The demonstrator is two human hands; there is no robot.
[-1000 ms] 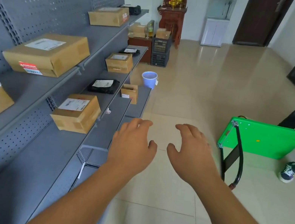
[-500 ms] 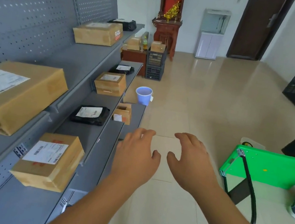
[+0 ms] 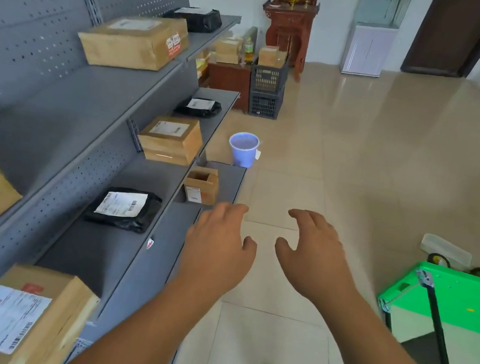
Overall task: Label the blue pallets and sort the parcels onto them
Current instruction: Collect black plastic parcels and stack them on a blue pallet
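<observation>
Walking further along the grey metal shelving (image 3: 157,96), so the brown cardboard boxes (image 3: 172,139) and black plastic mailer bag (image 3: 125,208) slide closer and the green folding cart (image 3: 452,299) drifts right. Left hand (image 3: 218,245) and right hand (image 3: 312,255) both hang out front, fingers spread, holding nothing. No blue pallets visible anywhere, so I'd say sorting hasn't really started; parcels are all on the shelves.

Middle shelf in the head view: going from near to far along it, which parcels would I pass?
Black bag → brown box → second black bag, at the far end.
</observation>
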